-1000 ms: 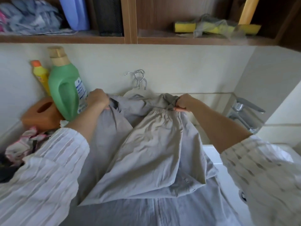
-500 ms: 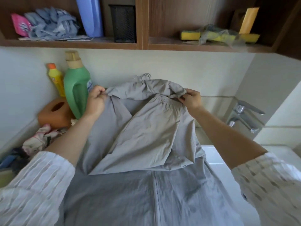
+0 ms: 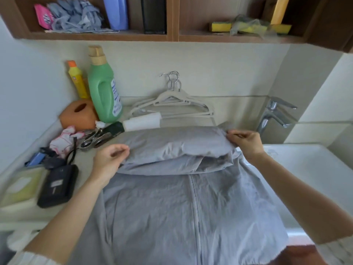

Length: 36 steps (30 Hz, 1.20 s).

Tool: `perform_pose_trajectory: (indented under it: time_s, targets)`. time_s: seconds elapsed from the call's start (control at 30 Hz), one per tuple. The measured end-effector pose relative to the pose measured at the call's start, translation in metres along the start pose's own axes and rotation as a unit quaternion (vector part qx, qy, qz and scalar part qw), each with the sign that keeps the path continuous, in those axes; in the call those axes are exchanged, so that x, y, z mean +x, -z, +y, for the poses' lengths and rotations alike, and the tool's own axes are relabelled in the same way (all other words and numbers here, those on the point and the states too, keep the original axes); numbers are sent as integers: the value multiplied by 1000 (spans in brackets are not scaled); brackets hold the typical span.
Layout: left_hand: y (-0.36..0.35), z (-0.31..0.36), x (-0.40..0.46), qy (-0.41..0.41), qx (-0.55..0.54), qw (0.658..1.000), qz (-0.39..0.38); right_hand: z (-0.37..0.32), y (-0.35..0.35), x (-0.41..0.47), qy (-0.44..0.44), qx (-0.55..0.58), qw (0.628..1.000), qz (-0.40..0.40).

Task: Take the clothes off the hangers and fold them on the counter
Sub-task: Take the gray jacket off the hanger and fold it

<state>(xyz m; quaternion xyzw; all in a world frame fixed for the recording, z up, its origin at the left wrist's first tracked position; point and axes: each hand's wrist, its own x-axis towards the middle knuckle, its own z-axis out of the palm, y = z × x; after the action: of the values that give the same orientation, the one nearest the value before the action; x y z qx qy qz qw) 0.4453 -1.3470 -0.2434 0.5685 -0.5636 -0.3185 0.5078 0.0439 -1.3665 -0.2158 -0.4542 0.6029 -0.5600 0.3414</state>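
The grey garment (image 3: pixel 183 203) lay spread on the desk (image 3: pixel 84 159), its near hem hanging over the near edge and its far part doubled back into a thick fold (image 3: pixel 177 148). Room was tight on the left — a black case (image 3: pixel 57 186), scissors (image 3: pixel 95 139), a crumpled pink cloth (image 3: pixel 65 139) and a green bottle (image 3: pixel 104 88) crowded that side, the scissors just beside the fold's left corner. To the right the cloth reached the rim of the white sink (image 3: pixel 298 161), with the tap (image 3: pixel 275 113) behind. Beyond the fold, bare hangers (image 3: pixel 172 104) lay flat against the far wall, with a white roll (image 3: pixel 142 122) between them and the fold.

Both forearms reached forward from the near corners. The left hand (image 3: pixel 109 159) sat at the fold's left end, fingers loosely curled, thumb and fingertips pinching the cloth edge. The right hand (image 3: pixel 246 141) pinched the fold's right corner between thumb and fingers.

Half a second earlier both hands had held the gathered cloth up in front of the wall, hiding the hangers; now it had been laid down flat and the hangers showed.
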Motion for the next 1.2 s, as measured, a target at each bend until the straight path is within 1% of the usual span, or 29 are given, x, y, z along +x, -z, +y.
perform_pose_trajectory:
  time_s: [0.03, 0.1, 0.17, 0.2, 0.23, 0.27, 0.3, 0.33, 0.37, 0.4, 0.43, 0.47, 0.5, 0.53, 0.6, 0.63, 0.7, 0.77, 0.8, 0.9, 0.97, 1.07, 1.2]
  targets:
    - [1, -8, -9, 7, 36, 999, -13, 11, 5, -5, 4, -29, 999, -14]
    - [-1, -17, -20, 14, 114, 993, -38, 29, 10, -15, 24, -140, 989, -36]
    - [-3, -16, -28, 43, 190, 977, -81, 37, 12, -18, 17, -264, 962, -66]
    - [-5, -8, -31, 68, 243, 960, -125, 34, 13, -19, 10, -319, 943, -96]
    - [-6, 2, -30, 97, 312, 930, -168, 28, 13, -18, 15, -383, 914, -135]
    - [-7, 15, -29, 117, 389, 893, -195, 19, 12, -17, 35, -450, 877, -168]
    - [-9, 29, -25, 115, 462, 858, -192, 8, 9, -15, 68, -503, 843, -178]
    - [-15, 45, -19, 82, 512, 841, -154, -3, 5, -13, 109, -525, 828, -163]
    - [-25, 59, -10, 21, 522, 846, -104, -15, -2, -13, 159, -513, 832, -139]
    - [-40, 69, -1, -54, 500, 862, -67, -26, -14, -14, 213, -475, 846, -116]
    - [-60, 75, 10, -121, 468, 874, -51, -35, -30, -15, 258, -429, 859, -107]
    - [-82, 79, 16, -161, 453, 875, -60, -41, -49, -16, 282, -397, 865, -121]
    - [-103, 76, 20, -175, 456, 869, -80, -42, -68, -16, 289, -387, 863, -147]
    - [-122, 71, 22, -166, 472, 860, -101, -36, -84, -14, 282, -398, 856, -174]
    - [-141, 48, 19, -113, 513, 840, -138, -11, -103, -9, 229, -459, 833, -206]
    - [-143, 34, 17, -89, 530, 830, -149, 5, -104, -6, 200, -497, 816, -216]
    - [-139, 10, 10, -75, 557, 812, -156, 35, -93, 3, 152, -552, 787, -230]
    - [-134, -6, 7, -72, 580, 797, -150, 53, -83, 13, 107, -571, 781, -231]
    - [-131, -10, 9, -60, 585, 796, -144, 57, -80, 19, 88, -575, 781, -229]
    - [-124, -17, 22, 4, 587, 798, -135, 60, -80, 34, 58, -586, 779, -214]
    - [-120, -22, 30, 40, 571, 809, -135, 66, -78, 44, 36, -590, 783, -194]
    - [-113, -29, 36, 84, 541, 827, -126, 72, -71, 56, 14, -618, 768, -168]
    - [-103, -40, 54, 117, 524, 836, -109, 75, -74, 68, -11, -592, 789, -165]
